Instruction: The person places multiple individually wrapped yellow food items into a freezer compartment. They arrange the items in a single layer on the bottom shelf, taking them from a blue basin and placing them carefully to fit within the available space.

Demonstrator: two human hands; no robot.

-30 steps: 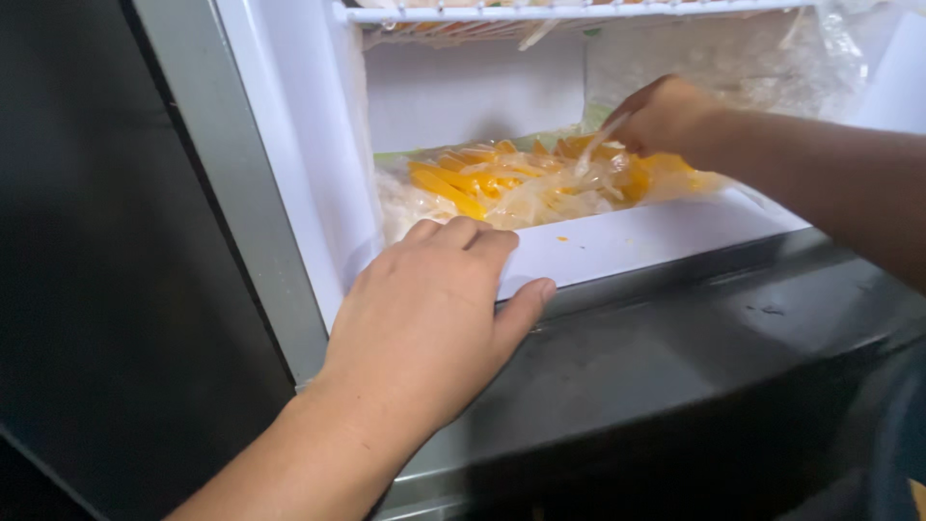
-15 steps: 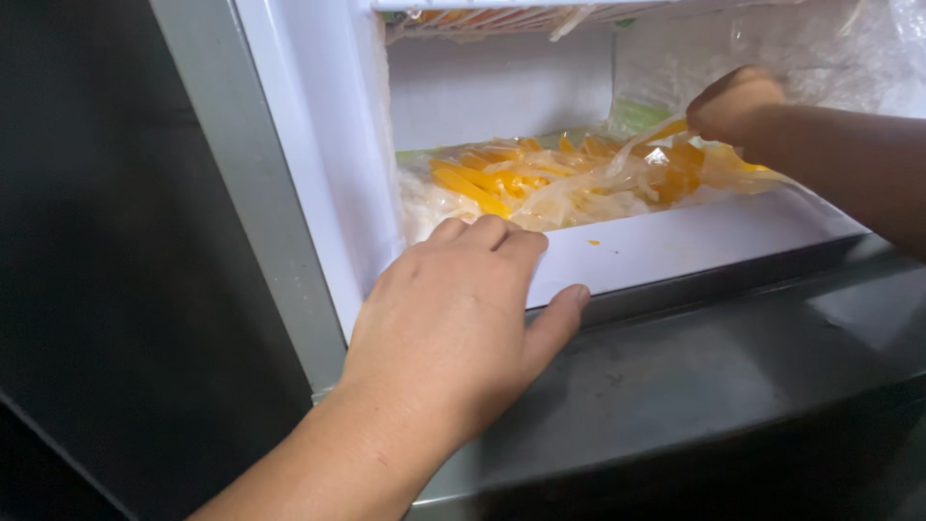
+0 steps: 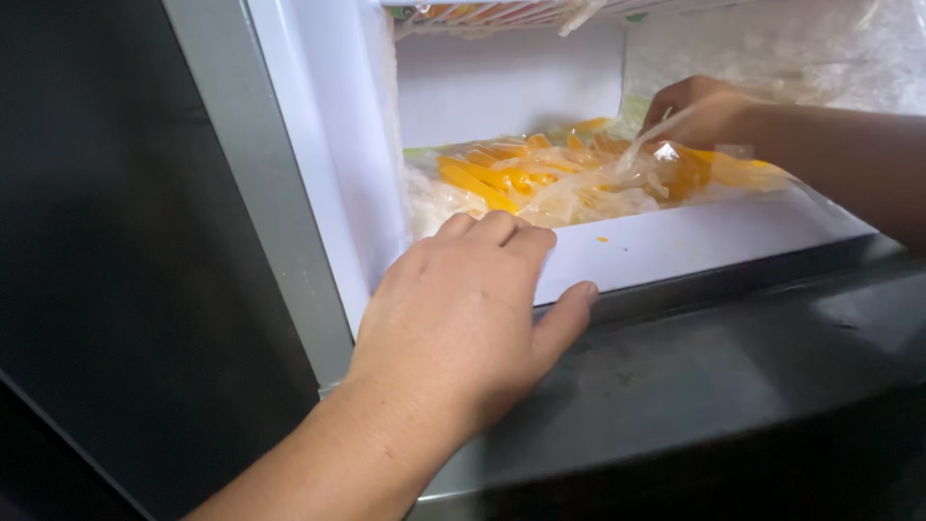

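Note:
My left hand (image 3: 463,318) lies flat over the white front edge (image 3: 694,241) of a freezer compartment, fingers curled onto the lip and thumb pressed on its face. My right hand (image 3: 699,111) reaches deep inside at the back right, fingers closed on clear plastic of a bag of orange and pale frozen sticks (image 3: 559,178). That bag fills the compartment floor.
A wire shelf (image 3: 502,12) with more packets runs along the top. A frosty clear bag (image 3: 772,48) sits at the back right. The grey door frame (image 3: 251,193) stands to the left, and a dark grey ledge (image 3: 733,376) lies below the compartment.
My right hand has moved from the bag's middle toward the back right of the compartment. My left hand has stayed on the front edge.

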